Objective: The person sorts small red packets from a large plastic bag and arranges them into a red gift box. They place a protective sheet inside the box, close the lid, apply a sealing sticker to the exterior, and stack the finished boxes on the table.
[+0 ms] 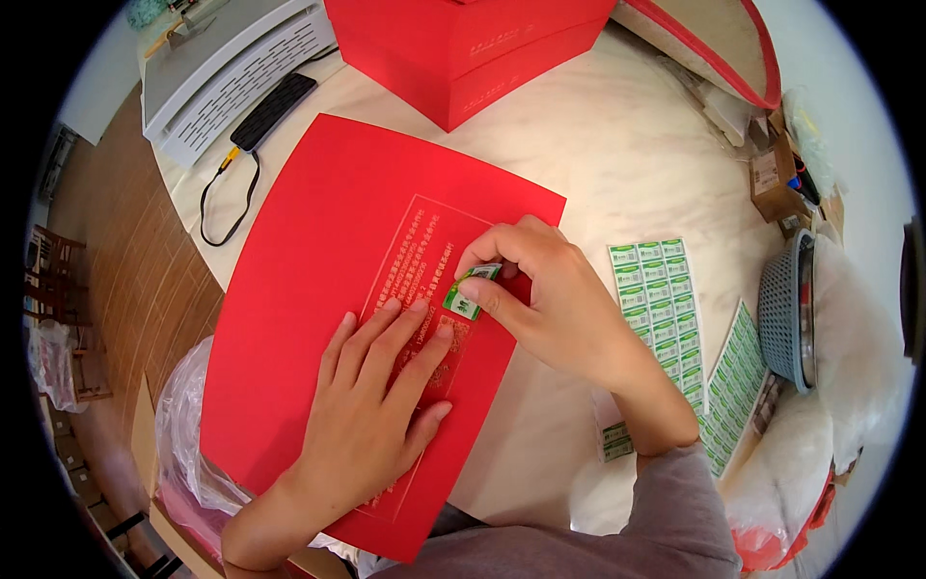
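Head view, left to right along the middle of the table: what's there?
Clear plastic bag → red card sheet → left hand → small green sticker → right hand → green sticker sheets → grey mesh basket.

Hidden under the left hand (371,405) — part of the gold print on the red card (318,289). Half covered by the right hand's (550,299) fingertips — the small green sticker (470,289). Cut off at the top edge: red boxes (463,48). Too small to read — print on the sticker sheets (666,309).
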`<move>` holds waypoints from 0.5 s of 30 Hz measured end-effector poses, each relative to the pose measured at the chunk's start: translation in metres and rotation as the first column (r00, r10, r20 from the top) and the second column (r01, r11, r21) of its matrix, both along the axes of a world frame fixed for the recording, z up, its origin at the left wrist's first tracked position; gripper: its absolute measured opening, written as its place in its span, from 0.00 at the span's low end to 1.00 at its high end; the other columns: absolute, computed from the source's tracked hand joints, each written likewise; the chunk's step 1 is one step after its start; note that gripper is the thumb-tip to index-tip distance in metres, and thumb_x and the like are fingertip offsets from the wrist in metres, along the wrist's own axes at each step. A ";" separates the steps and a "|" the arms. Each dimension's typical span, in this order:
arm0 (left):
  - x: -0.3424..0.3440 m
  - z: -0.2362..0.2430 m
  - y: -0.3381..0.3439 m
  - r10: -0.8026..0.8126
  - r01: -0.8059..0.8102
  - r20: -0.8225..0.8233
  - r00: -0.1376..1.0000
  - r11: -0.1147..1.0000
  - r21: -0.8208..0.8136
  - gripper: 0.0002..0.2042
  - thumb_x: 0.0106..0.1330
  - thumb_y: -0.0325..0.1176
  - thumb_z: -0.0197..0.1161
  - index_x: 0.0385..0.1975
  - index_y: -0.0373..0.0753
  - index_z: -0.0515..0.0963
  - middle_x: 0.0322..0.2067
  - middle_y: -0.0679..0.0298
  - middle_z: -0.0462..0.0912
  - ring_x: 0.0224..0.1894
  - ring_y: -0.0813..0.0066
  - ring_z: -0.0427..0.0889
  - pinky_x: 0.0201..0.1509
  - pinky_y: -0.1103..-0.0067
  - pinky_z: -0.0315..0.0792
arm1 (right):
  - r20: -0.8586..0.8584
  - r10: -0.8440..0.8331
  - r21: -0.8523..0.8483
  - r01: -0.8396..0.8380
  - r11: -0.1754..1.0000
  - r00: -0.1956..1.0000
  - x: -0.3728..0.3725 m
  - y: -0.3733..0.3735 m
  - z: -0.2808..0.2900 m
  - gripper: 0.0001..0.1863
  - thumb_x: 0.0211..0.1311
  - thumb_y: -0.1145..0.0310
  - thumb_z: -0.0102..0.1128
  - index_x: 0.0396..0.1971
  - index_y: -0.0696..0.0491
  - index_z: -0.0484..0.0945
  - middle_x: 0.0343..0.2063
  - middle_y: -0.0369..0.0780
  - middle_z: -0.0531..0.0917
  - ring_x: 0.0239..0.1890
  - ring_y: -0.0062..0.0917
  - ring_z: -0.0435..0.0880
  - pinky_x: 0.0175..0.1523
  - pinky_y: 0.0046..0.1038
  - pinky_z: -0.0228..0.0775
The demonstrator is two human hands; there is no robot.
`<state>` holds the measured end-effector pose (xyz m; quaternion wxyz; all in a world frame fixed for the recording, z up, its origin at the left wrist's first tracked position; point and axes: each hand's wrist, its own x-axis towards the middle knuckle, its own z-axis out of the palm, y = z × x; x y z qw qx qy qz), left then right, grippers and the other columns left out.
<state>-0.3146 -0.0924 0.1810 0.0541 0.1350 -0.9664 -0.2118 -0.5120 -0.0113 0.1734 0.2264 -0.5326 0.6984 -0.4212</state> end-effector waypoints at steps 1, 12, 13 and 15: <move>0.000 0.000 0.000 -0.001 0.001 0.003 1.000 1.000 0.004 0.29 0.54 0.34 0.65 0.59 0.40 0.67 0.61 0.52 0.61 0.64 0.50 0.60 0.68 0.55 0.51 | 0.004 -0.001 -0.007 0.001 1.000 1.000 0.000 0.000 -0.001 0.07 0.55 0.76 0.63 0.34 0.56 0.77 0.28 0.39 0.75 0.30 0.23 0.75 0.36 0.24 0.69; 0.000 0.000 -0.002 -0.002 0.002 0.005 1.000 1.000 0.018 0.29 0.53 0.35 0.65 0.58 0.40 0.68 0.61 0.52 0.63 0.63 0.50 0.61 0.67 0.54 0.52 | -0.093 0.016 -0.015 -0.018 1.000 0.996 0.003 -0.002 0.001 0.08 0.52 0.77 0.65 0.32 0.55 0.77 0.28 0.37 0.76 0.33 0.26 0.72 0.37 0.25 0.68; 0.000 0.000 -0.002 0.001 -0.001 0.006 1.000 1.000 0.019 0.29 0.53 0.35 0.65 0.58 0.40 0.68 0.61 0.52 0.63 0.63 0.50 0.61 0.67 0.54 0.52 | -0.090 0.014 -0.015 -0.016 1.000 0.996 0.004 -0.002 0.001 0.08 0.52 0.77 0.65 0.32 0.55 0.77 0.28 0.37 0.76 0.33 0.26 0.72 0.38 0.26 0.68; 0.000 0.000 -0.002 0.001 -0.001 0.004 1.000 1.000 0.019 0.28 0.54 0.35 0.65 0.58 0.40 0.68 0.61 0.52 0.63 0.63 0.50 0.61 0.66 0.54 0.52 | -0.094 0.010 -0.018 -0.012 1.000 0.995 0.004 -0.002 0.000 0.08 0.52 0.78 0.65 0.32 0.55 0.77 0.28 0.37 0.77 0.33 0.26 0.72 0.38 0.26 0.68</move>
